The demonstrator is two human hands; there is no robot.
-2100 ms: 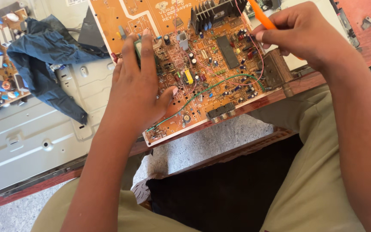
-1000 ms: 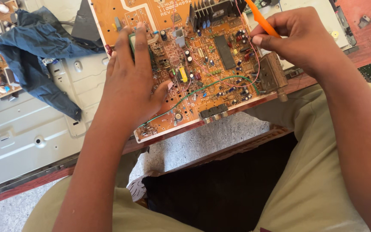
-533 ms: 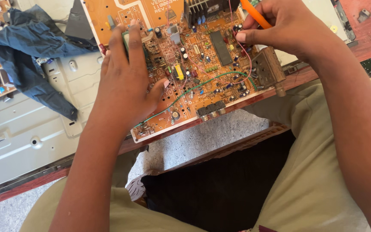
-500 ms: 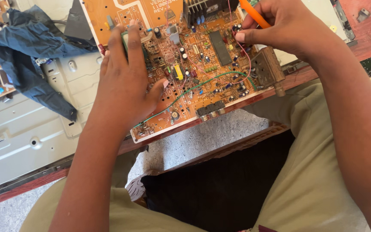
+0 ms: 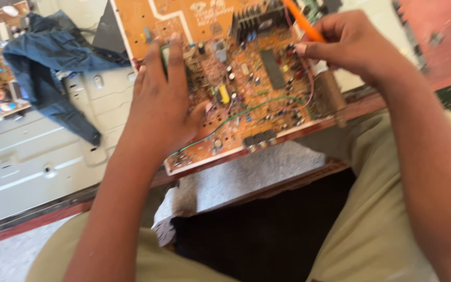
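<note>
At the bench's near edge, above the person's lap, lies an orange circuit board. The left hand presses flat on it, fingers together, steadying it; the right hand pinches an orange tool over components.

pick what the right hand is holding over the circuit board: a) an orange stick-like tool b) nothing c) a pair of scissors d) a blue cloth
a: the right hand pinches a thin orange tool between its fingertips, its lower end over the orange circuit board, while the left hand lies flat on the board; the blue cloth lies apart at the left.
</note>
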